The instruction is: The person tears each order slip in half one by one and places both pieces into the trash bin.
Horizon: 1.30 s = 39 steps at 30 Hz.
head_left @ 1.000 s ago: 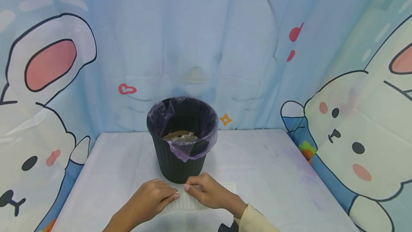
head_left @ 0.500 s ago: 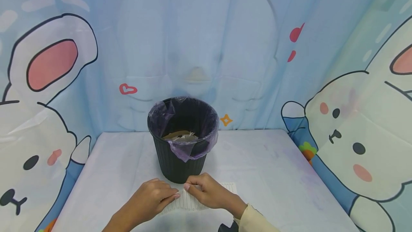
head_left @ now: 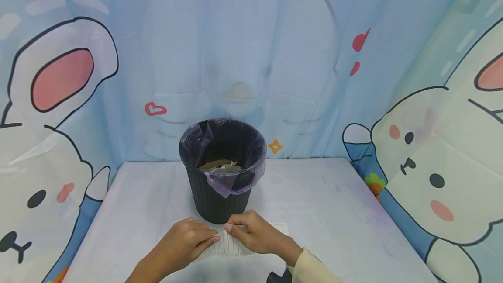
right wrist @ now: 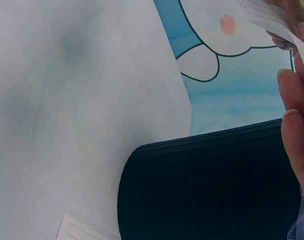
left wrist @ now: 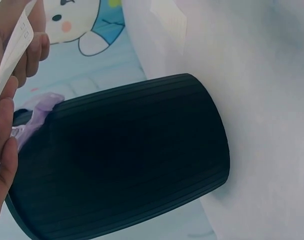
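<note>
In the head view, my left hand (head_left: 188,241) and right hand (head_left: 255,235) meet just in front of a black bin (head_left: 220,200), pinching a sheet of lined paper (head_left: 228,247). The paper has a row of small box marks along its edge. The left wrist view shows this paper (left wrist: 19,42) upright between the fingers, raised above the table beside the bin's upper part. At the edge of the right wrist view, the paper (right wrist: 264,17) curves between thumb and fingers. Whether it is torn between the two hands, I cannot tell.
Another piece of lined paper (left wrist: 172,22) lies on the white-covered table (head_left: 334,213), right of the bin. A purple bag liner (head_left: 257,171) folds over the bin's rim, with brown and white scraps (head_left: 222,167) inside. Rabbit-printed curtains (head_left: 243,56) enclose the table.
Both hands stay almost still on the paper, with only the slightest shift. The bin and its contents have not moved.
</note>
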{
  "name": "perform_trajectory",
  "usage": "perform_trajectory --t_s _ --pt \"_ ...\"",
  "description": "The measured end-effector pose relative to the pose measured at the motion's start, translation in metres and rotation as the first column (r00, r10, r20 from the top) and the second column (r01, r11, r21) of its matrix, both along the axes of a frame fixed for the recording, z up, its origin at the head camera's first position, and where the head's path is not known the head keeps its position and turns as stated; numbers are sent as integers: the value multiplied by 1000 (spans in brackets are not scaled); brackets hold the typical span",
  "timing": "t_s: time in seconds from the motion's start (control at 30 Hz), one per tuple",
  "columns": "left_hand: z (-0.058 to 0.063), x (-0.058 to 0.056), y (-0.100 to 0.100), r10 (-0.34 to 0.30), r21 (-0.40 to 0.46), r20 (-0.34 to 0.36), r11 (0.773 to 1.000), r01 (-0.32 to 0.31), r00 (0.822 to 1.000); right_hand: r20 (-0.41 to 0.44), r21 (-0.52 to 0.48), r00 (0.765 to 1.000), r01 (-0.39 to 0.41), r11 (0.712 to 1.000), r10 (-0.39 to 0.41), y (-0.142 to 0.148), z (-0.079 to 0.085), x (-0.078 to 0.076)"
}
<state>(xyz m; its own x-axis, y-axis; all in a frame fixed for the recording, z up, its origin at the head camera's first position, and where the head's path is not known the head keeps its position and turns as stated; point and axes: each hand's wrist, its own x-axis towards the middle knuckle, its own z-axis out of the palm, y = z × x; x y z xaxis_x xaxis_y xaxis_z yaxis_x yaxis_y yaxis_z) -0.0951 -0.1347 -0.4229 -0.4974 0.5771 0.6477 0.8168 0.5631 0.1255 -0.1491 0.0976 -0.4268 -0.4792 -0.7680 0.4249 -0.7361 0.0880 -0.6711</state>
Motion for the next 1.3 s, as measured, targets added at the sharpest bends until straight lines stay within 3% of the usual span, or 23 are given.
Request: perform_trajectory --t_s 0.87,1.3 --pt "3 2 0 -28 26 -68 999 30 997 -12 2 997 78 997 -78 0 -1 2" --pt "5 2 0 25 66 -61 998 -21 998 -24 -1 996 85 996 -85 -1 5 2"
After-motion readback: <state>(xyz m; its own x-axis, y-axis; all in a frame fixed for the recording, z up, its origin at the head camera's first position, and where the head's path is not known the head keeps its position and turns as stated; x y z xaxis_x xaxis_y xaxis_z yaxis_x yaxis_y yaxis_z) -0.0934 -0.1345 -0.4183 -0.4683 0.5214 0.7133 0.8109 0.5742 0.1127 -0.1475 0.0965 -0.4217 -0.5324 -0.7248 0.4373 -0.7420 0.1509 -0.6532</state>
